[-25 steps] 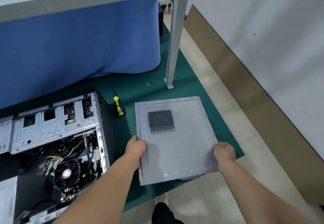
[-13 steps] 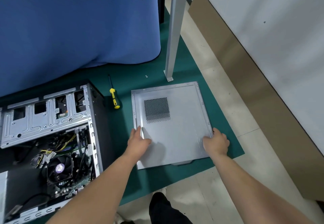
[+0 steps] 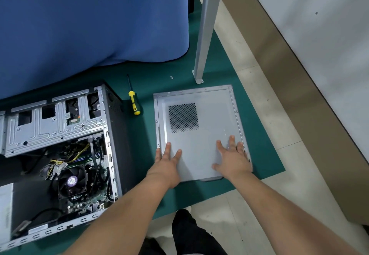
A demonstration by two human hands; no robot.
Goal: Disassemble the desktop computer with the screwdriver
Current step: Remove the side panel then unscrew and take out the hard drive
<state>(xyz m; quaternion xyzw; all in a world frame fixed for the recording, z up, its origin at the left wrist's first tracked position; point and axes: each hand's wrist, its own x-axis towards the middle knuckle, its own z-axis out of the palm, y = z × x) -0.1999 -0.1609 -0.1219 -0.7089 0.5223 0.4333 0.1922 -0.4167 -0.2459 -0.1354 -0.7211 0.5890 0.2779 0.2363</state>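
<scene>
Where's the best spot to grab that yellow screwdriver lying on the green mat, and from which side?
Take the screwdriver by its thick yellow-and-black handle, the end nearer you, coming down from above with the fingers across it. It lies flat on the green mat, with its thin dark shaft pointing away, and there is open mat on both sides, between the computer case and the side panel.

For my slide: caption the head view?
Both hands lay the side panel flat beside the opened case.
</scene>
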